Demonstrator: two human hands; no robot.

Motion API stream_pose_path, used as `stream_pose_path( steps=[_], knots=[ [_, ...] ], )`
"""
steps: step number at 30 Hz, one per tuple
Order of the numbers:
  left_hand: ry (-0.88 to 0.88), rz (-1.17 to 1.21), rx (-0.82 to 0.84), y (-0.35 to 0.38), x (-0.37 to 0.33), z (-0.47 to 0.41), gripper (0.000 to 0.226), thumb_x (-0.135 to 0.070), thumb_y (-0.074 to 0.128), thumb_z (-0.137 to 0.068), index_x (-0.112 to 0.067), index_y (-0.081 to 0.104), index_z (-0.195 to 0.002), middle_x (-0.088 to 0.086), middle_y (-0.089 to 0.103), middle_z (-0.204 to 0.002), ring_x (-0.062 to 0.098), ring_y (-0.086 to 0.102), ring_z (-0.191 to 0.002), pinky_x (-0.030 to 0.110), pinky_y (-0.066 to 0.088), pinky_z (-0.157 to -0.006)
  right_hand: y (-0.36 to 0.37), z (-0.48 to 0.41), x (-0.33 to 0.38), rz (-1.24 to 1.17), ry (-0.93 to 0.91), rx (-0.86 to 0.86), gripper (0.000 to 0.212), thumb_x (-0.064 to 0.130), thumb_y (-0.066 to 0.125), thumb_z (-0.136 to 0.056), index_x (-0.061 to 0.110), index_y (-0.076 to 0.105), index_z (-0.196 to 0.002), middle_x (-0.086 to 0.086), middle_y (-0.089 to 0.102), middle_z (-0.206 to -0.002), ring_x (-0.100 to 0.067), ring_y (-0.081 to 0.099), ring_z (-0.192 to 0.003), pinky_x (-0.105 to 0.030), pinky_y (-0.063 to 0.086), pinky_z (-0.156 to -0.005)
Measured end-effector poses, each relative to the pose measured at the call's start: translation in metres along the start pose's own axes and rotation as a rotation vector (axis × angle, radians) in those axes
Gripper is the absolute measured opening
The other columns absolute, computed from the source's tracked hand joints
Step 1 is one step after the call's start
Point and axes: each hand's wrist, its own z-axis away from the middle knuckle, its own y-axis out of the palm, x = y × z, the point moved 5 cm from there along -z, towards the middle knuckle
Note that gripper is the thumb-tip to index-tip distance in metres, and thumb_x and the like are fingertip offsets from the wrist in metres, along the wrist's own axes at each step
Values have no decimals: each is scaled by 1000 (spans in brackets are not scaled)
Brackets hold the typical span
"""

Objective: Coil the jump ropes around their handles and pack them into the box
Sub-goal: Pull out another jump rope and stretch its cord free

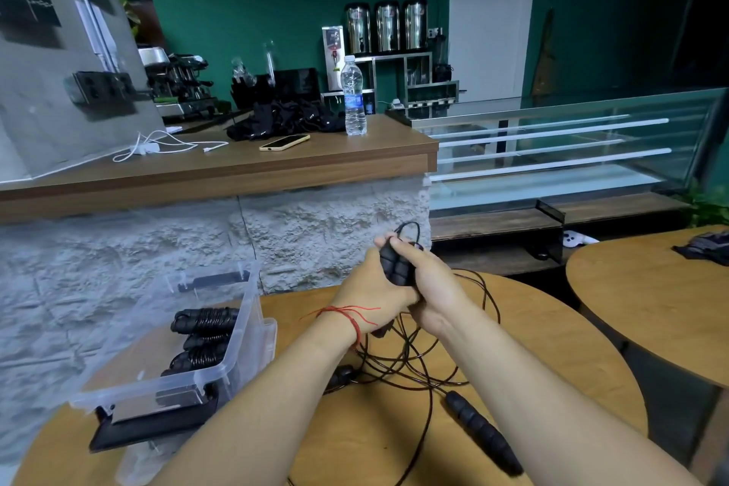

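Jump rope handles (396,268), a pair of black grips, are pressed side by side and held up off the tabletop (560,343), right in the middle of the action. The left hand (369,294), red string (351,314) at the wrist, is wrapped around them from the left with its fingers curled. The right hand (432,280) closes over them from the other side, thumb laid across the top. A short loop of cord (408,227) pokes out above the fists, and the rest of the rope (418,363) trails down and sprawls in loose loops on the tabletop below the wrists. I can't make out any turns around the grips, so this reads as the very start of the coiling step: handles bunched, winding not yet begun.

Over to the left, the clear box (256,331) sits open near the tabletop's edge with wound bundles (205,322) lying inside, so part of the job looks done. And there's more waiting: another handle (485,432) lies near the front and one more (341,375) peeks out beside the left forearm, both in among that cord.

Next move, by my call: one hand clamps the pair while the other takes up the slack and lays it round the grips, turn by turn. The catch is that heap. The cords cross one another, so pulling slack could drag the wrong rope along or snag it.
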Motion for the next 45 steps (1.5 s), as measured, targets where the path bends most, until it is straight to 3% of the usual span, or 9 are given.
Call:
stream_pose_path(
  steps=[4, 11, 17, 20, 24, 29, 35, 39, 45],
  knots=[
    [52, -180, 92, 5, 6, 3, 52, -32, 73, -76, -36, 51, -123, -1, 71, -97, 18, 67, -83, 31, 55, -70, -7, -5, 12, 28, 39, -50, 20, 23, 64, -104, 11, 73, -92, -10, 80, -113, -25, 72, -106, -44, 55, -105],
    [-4, -393, -238, -5, 2, 7, 51, -40, 68, -76, -32, 51, -123, -8, 65, -90, 27, 68, -88, 32, 48, -69, 8, -6, 25, -104, 14, -41, 36, 26, 53, -111, 17, 55, -76, -9, 73, -87, -28, 72, -91, -44, 57, -101],
    [-307, 770, -117, -45, 41, -1, 8, -12, 71, -88, -11, 63, -90, 2, 65, -70, 17, 61, -55, 31, 55, -53, -22, -13, 60, -390, -5, -100, 43, 31, 39, -115, 19, 46, -75, -3, 56, -64, -25, 69, -78, -45, 53, -105],
    [-307, 1268, -310, -92, 65, -7, 22, -18, 57, -94, -16, 53, -73, 0, 56, -65, 17, 55, -50, 26, 50, -50, -50, -21, 63, -540, -10, -202, 45, 33, 35, -116, 19, 41, -73, 2, 34, -55, -19, 42, -55, -38, 55, -84],
    [-140, 1740, -717, -172, 90, 1, 12, -21, 50, -97, -11, 53, -104, 5, 65, -92, 16, 69, -72, 31, 61, -74, -92, -21, 66, -487, -68, -388, 41, 31, 30, -115, 22, 41, -77, 6, 29, -56, -12, 22, -43, -25, 34, -45],
    [-42, 1299, -735, -179, 73, -2, 9, -19, 57, -100, -14, 60, -106, 10, 70, -130, 20, 71, -118, 45, 63, -86, -84, -20, 60, -88, -84, -355, 31, 28, 40, -114, 22, 53, -87, 6, 35, -57, -8, 23, -43, -20, 14, -38],
    [6, 801, -343, -95, 26, -1, 35, -20, 74, -94, -12, 60, -125, 7, 70, -130, 13, 79, -94, 54, 62, -92, -28, -10, 48, 142, 7, -133, 27, 35, 40, -115, 22, 53, -96, 9, 35, -58, -6, 23, -43, -20, 13, -36],
    [-72, 709, -54, -23, 3, 7, 42, -29, 80, -83, -18, 64, -120, 9, 72, -128, 27, 71, -116, 53, 62, -94, -9, -6, 43, 205, -11, -80, 23, 34, 41, -114, 22, 53, -97, 9, 35, -60, -7, 24, -45, -21, 15, -37],
    [-188, 647, 141, 40, 0, 21, 23, -19, 76, -87, -17, 68, -109, 8, 74, -84, 24, 70, -70, 40, 59, -66, -19, -9, 26, 207, 14, -182, 29, 32, 53, -109, 21, 63, -83, 1, 56, -64, -19, 50, -57, -31, 43, -59]
  ],
)
